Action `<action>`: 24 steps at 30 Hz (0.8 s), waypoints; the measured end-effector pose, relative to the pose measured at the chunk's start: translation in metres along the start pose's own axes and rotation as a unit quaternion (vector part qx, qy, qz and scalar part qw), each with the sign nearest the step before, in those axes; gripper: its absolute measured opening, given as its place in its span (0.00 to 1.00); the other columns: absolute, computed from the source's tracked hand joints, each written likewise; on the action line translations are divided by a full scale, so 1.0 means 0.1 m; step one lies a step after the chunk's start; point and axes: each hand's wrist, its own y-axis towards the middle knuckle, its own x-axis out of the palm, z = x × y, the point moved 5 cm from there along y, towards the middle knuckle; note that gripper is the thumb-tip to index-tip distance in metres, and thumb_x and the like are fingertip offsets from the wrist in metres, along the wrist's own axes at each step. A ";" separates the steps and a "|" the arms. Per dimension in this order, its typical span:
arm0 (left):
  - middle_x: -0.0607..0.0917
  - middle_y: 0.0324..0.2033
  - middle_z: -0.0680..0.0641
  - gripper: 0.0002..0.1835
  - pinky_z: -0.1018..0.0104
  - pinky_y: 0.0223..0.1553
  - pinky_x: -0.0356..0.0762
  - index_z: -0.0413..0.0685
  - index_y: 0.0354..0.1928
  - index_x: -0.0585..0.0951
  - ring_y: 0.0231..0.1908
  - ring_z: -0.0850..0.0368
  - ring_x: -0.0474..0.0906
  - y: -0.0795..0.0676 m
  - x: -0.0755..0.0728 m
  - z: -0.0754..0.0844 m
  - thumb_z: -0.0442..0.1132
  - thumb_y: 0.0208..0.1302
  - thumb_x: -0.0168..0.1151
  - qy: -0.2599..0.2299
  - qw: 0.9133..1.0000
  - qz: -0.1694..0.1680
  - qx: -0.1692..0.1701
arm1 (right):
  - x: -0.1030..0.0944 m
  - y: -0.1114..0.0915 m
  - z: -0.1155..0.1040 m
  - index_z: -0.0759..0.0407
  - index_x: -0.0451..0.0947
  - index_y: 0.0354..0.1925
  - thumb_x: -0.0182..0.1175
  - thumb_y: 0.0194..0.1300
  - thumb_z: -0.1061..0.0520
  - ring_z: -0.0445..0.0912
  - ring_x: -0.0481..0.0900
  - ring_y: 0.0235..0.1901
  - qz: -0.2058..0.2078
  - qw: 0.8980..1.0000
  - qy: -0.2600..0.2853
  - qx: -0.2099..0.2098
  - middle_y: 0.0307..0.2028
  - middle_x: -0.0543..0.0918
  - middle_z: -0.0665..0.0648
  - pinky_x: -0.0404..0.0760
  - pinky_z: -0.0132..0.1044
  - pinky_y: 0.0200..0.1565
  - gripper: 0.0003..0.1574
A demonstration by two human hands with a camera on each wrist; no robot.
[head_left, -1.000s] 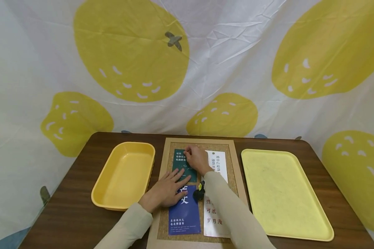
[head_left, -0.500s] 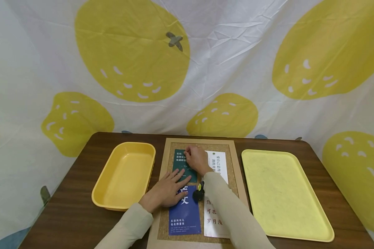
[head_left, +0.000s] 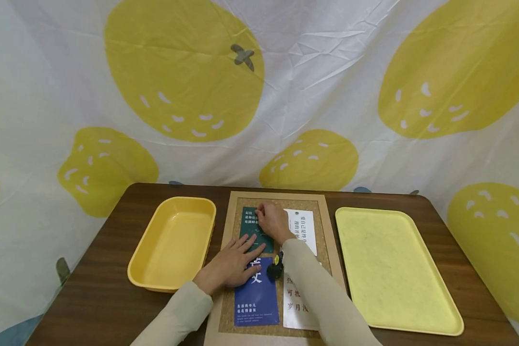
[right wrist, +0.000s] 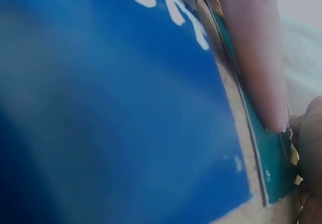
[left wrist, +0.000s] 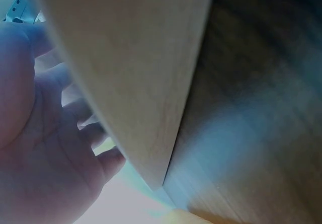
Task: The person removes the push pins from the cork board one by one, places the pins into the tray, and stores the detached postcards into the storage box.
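Note:
My left hand [head_left: 235, 262] lies with spread, straight fingers across the lower part of a green card [head_left: 247, 229] and the top of a blue card [head_left: 256, 302]. The cards lie on a wood-framed cork board [head_left: 227, 307]. At the green card's upper right, my right hand [head_left: 274, 221] has its fingers curled and pinched together; what they pinch is hidden. In the right wrist view, fingertips [right wrist: 274, 116] touch the green card [right wrist: 276, 176] beyond the blurred blue card [right wrist: 136, 113]. A long white card [head_left: 303, 226], partly under the right forearm, carries a small round brassy dot [head_left: 296, 213] at its top.
To the left of the board stands a deep yellow-orange bin [head_left: 173, 245]. A flat pale yellow tray [head_left: 398, 269] lies on its right. All rest on a dark wooden table [head_left: 86, 283]; a lemon-print curtain [head_left: 294, 110] hangs behind it.

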 end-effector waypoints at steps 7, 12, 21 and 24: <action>0.57 0.76 0.43 0.31 0.45 0.74 0.50 0.56 0.76 0.62 0.76 0.43 0.49 0.01 -0.02 0.00 0.56 0.76 0.46 0.004 1.000 -0.002 -0.001 | -0.04 0.01 -0.01 0.56 0.83 0.39 0.56 0.73 0.54 0.48 0.81 0.31 0.008 1.000 0.019 0.006 0.33 0.85 0.54 0.81 0.48 0.39 0.11; 0.57 0.76 0.43 0.31 0.45 0.74 0.50 0.56 0.76 0.61 0.76 0.43 0.49 0.01 -0.02 0.00 0.57 0.76 0.46 0.005 1.000 -0.004 -0.003 | -0.04 0.01 -0.01 0.56 0.83 0.39 0.57 0.73 0.53 0.47 0.80 0.29 0.011 1.000 0.020 0.010 0.32 0.85 0.54 0.81 0.47 0.37 0.11; 0.56 0.76 0.44 0.32 0.44 0.74 0.49 0.58 0.76 0.61 0.76 0.43 0.48 0.01 0.00 0.01 0.58 0.75 0.47 0.002 1.000 -0.007 -0.004 | -0.02 0.00 0.01 0.55 0.84 0.40 0.56 0.73 0.53 0.47 0.81 0.30 0.016 0.999 0.026 0.025 0.33 0.85 0.53 0.81 0.47 0.39 0.11; 0.56 0.77 0.44 0.32 0.44 0.74 0.49 0.58 0.76 0.61 0.76 0.43 0.48 0.02 0.00 0.01 0.58 0.76 0.46 -0.001 1.000 -0.009 -0.006 | -0.03 0.00 0.02 0.55 0.84 0.41 0.56 0.73 0.52 0.47 0.81 0.31 0.015 0.999 0.027 0.029 0.33 0.86 0.53 0.81 0.48 0.40 0.11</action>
